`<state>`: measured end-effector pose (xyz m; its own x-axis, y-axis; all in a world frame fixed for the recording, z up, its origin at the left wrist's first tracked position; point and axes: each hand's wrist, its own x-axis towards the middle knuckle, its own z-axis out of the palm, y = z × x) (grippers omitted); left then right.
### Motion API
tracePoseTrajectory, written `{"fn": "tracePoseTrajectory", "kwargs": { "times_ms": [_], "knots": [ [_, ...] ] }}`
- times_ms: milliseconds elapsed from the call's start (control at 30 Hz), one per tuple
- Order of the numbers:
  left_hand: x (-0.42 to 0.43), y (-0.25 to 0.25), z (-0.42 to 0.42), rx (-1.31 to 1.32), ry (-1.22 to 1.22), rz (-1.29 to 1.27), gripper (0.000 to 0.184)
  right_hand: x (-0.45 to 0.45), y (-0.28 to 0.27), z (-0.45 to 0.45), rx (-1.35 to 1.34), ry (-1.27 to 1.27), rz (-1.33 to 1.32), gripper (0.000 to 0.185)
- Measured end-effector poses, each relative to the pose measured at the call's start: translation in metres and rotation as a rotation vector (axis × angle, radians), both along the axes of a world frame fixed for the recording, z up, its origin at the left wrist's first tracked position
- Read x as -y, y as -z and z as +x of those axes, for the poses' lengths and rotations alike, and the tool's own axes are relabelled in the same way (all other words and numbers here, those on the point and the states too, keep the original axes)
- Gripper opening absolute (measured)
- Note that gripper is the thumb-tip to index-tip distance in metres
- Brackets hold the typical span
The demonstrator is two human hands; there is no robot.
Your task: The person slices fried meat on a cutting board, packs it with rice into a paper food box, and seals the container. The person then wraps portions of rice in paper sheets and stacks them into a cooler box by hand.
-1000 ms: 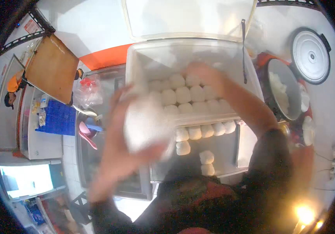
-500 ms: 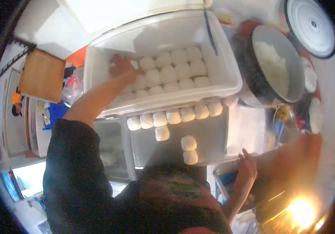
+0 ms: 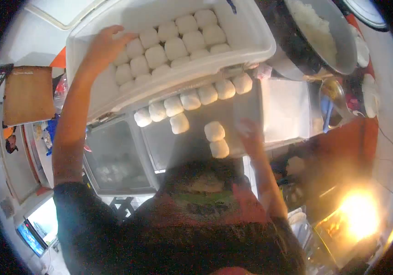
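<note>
My left hand (image 3: 107,47) is open in a white plastic box (image 3: 79,96), its fingers spread beside the left end of the rows. Rows of white rounded blocks (image 3: 155,57), like moulded rice, fill much of the box bottom. My right hand (image 3: 251,135), blurred by motion, hovers over the grey tabletop (image 3: 159,151) with its fingers apart and nothing visible in it. Left of it stand two white blocks (image 3: 214,131), one touching the other. A line of similar blocks (image 3: 190,99) runs along the box's near side, and a single block (image 3: 179,123) sits just below that line.
A large pot of cooked white rice (image 3: 313,32) stands at the right. A white sheet (image 3: 285,107) lies on the table's right part, beside a metal bowl (image 3: 338,110) with a blue-handled utensil (image 3: 327,112). A bright light (image 3: 359,217) glows at lower right.
The view has shifted and turned. My left hand has lifted off the blocks at the rows' left end. My right hand has moved from the table's front edge inward over the tabletop.
</note>
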<state>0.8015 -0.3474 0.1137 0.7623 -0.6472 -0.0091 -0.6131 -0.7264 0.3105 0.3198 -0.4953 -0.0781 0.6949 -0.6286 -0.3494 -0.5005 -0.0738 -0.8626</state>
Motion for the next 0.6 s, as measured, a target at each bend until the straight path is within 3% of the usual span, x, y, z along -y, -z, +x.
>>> {"fn": "tracePoseTrajectory", "kwargs": {
  "times_ms": [67,133,233,267,333,367,400,500,600],
  "knots": [
    [-0.018,-0.071,-0.115,-0.003,0.028,-0.295,0.028,-0.042,0.016,0.015,-0.096,-0.229,-0.301,0.076],
    [-0.062,-0.053,-0.187,0.012,0.068,-0.514,0.012,-0.073,0.030,0.011,-0.175,-0.304,-0.407,0.087],
    [-0.099,0.043,-0.262,-0.148,0.107,-0.487,0.012,-0.097,0.053,0.001,-0.450,-0.267,-0.291,0.097],
    [-0.099,0.083,-0.284,-0.281,-0.031,-0.565,0.018,-0.096,0.045,0.004,-0.451,-0.237,-0.192,0.092],
    [-0.106,0.177,-0.300,-0.144,-0.088,-0.409,0.038,-0.097,0.037,-0.001,-0.452,-0.215,-0.109,0.088],
    [-0.107,0.211,-0.308,-0.145,-0.092,-0.418,0.038,-0.099,0.033,-0.011,-0.394,-0.176,-0.191,0.083],
    [-0.104,0.240,-0.313,-0.110,-0.227,-0.372,0.050,-0.098,0.031,-0.018,-0.332,-0.132,-0.274,0.078],
    [-0.082,0.275,-0.313,-0.077,-0.426,-0.268,0.070,-0.053,0.087,-0.041,-0.350,0.071,-0.319,0.074],
    [-0.080,0.270,-0.309,-0.153,-0.515,-0.225,0.081,-0.035,0.091,-0.016,-0.375,-0.052,-0.489,0.075]
  ]
}}
